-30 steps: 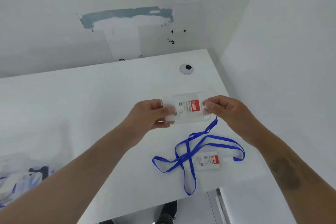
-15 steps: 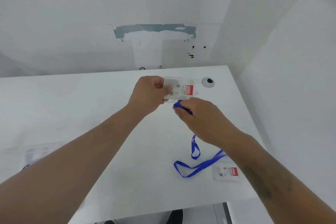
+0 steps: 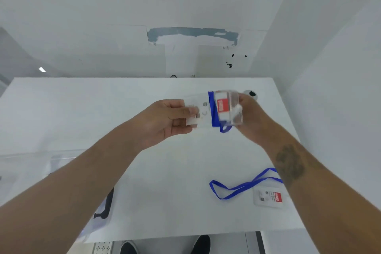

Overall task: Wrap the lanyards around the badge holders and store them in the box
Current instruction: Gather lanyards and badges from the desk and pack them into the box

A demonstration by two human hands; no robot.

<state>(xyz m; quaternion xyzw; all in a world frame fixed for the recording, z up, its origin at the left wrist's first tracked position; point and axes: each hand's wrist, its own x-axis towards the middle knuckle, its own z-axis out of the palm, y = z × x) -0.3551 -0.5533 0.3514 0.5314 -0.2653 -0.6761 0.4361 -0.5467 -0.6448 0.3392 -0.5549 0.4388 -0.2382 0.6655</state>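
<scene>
At the left edge of the tabletop (image 3: 61, 109) sits the clear box (image 3: 68, 171), partly behind our left forearm, and we cannot make out what it holds. Further right, our left hand (image 3: 165, 119) pinches the left end of the badge holder (image 3: 214, 110) between thumb and curled fingers, holding it up over the far right part of the tabletop. Half a second ago the blue lanyard (image 3: 213, 112) trailed loose from the holder down to the surface; now a band of it crosses the face of the holder and a short loop hangs off the lower edge. We judge the wrapping is under way, perhaps near done, with storing yet to come. Our right hand (image 3: 247, 117) was below the holder, drawing the strap; now it is at the holder's right end, fingers curled behind it, gripping holder and strap together, though blur hides the exact hold. Near the front right corner lies a second badge holder (image 3: 270, 198) with its own lanyard (image 3: 237, 188) unwrapped, so another round remains.
</scene>
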